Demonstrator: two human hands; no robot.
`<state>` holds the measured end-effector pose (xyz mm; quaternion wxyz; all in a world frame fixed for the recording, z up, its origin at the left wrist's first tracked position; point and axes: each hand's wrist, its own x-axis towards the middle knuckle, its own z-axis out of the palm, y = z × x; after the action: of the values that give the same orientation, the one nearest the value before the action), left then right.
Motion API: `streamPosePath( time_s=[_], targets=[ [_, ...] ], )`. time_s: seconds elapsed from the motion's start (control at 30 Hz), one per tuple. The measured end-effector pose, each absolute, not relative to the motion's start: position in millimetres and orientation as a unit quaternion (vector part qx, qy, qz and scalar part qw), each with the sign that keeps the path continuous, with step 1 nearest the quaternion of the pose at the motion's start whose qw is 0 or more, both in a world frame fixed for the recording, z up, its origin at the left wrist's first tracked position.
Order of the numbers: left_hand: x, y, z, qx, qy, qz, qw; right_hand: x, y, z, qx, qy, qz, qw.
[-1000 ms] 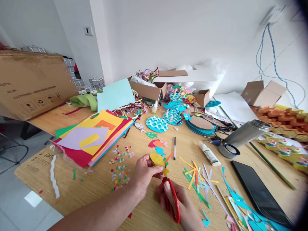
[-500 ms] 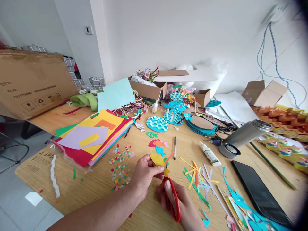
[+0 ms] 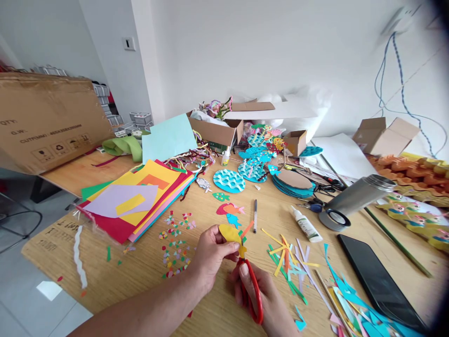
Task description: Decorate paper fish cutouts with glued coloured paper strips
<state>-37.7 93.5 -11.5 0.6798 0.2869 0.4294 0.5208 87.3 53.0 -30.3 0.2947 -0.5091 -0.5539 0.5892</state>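
Left hand (image 3: 211, 252) pinches yellow paper (image 3: 229, 233) and right hand (image 3: 267, 289) grips red scissors (image 3: 258, 299), hardly moved from before.

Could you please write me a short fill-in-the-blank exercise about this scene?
1. The right grip holds scissors whose handles are coloured ____.
2. The left grip holds a paper piece coloured ____.
3. Between left and right, the phone lies on the pen's ____ side.
4. The wavy strip at far left is coloured ____.

Missing words: red; yellow; right; white.
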Motion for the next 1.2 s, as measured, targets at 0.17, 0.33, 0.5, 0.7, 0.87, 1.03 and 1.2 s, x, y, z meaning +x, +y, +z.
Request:
streamPosePath(
  time_s=[0.17,0.33,0.5,0.7,0.87,1.03,1.2],
  targets=[
    [-37.9,92.3,-10.5,0.293,0.423,0.519,0.683,86.9,50.2,-23.2,-0.512,-0.550,0.591,0.294],
    [-37.6,92.4,-9.9,0.295,0.420,0.518,0.685,85.0,47.6,-16.2,-0.523,-0.537,0.588,0.304],
    [-37.6,92.6,-11.8,0.292,0.421,0.519,0.684,85.9,52.1,-27.9,-0.518,-0.552,0.582,0.297],
    [-37.9,92.8,-10.2,0.293,0.421,0.516,0.686,86.1,52.1,-29.1,-0.515,-0.548,0.590,0.293],
    [-38.1,93.1,-9.6,0.292,0.424,0.516,0.685,84.7,50.6,-20.2,-0.522,-0.540,0.592,0.291],
    [-38.2,93.2,-11.5,0.291,0.426,0.515,0.685,84.5,50.9,-19.7,-0.520,-0.543,0.591,0.292],
    [-38.1,93.2,-11.4,0.287,0.426,0.517,0.685,85.3,51.0,-22.9,-0.514,-0.549,0.589,0.295]
  ],
)
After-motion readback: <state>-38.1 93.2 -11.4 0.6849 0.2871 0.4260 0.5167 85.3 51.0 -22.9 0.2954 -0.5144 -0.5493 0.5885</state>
